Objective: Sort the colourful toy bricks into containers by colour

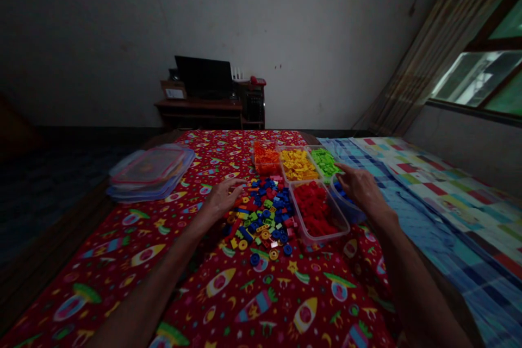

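A mixed pile of plastic building blocks (pixel 265 212) in several colours lies on the red patterned cloth (pixel 220 283). My left hand (pixel 222 197) is at the pile's left edge, thumb and fingers apart, with nothing visible in it. On the other side, my right hand (pixel 361 187) reaches over the blue-block container (pixel 350 204), partly covering it. Its fingers are bent together near the rim of the box of green blocks (pixel 323 163); what they hold, if anything, is too small to make out. Closest to me stands a clear box of red blocks (pixel 316 209).
Behind the pile are a box of yellow blocks (pixel 297 165) and a box of orange blocks (pixel 266 157). Stacked clear lids (pixel 150 171) lie at the left. A blue plaid sheet (pixel 416 239) borders the right side. A desk with a monitor (pixel 204 77) stands against the wall.
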Demonstrator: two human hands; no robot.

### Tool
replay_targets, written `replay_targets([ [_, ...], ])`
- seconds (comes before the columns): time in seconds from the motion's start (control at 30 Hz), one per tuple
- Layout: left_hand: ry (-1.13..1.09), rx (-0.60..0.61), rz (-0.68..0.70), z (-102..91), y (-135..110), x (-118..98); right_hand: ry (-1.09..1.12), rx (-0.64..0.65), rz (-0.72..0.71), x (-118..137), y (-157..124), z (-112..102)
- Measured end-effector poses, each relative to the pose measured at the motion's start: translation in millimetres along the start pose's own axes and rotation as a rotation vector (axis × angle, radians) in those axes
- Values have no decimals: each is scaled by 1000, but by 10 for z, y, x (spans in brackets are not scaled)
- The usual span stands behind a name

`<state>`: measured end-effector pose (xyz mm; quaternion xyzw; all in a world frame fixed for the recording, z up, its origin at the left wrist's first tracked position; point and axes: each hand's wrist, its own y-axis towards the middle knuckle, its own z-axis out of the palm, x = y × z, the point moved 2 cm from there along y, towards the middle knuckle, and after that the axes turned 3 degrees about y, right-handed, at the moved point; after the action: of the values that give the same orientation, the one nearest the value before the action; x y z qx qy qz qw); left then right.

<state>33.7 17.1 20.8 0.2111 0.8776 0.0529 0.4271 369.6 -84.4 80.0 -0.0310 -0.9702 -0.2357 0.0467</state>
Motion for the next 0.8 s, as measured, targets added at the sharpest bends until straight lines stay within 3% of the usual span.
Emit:
replay_targets([
  [0.17, 160, 78, 356, 237, -159, -170, 342, 56, -228, 705, -29, 138],
  [0.27, 228, 223, 622, 542, -450, -422, 398, 62, -185, 943, 11, 183],
  [0.37, 337, 376, 738, 809, -714, -597, 405, 34, -134, 1020, 74, 205],
  [0.47, 441, 362, 724, 907, -792, -601, 460, 37, -134, 1033, 99, 219],
  [0.6, 521, 281, 667, 791, -671, -428, 470, 49, -128, 1012, 101, 224],
  [0.8, 265, 195, 529, 484, -231, -299, 431, 29, -115, 952, 176, 214],
])
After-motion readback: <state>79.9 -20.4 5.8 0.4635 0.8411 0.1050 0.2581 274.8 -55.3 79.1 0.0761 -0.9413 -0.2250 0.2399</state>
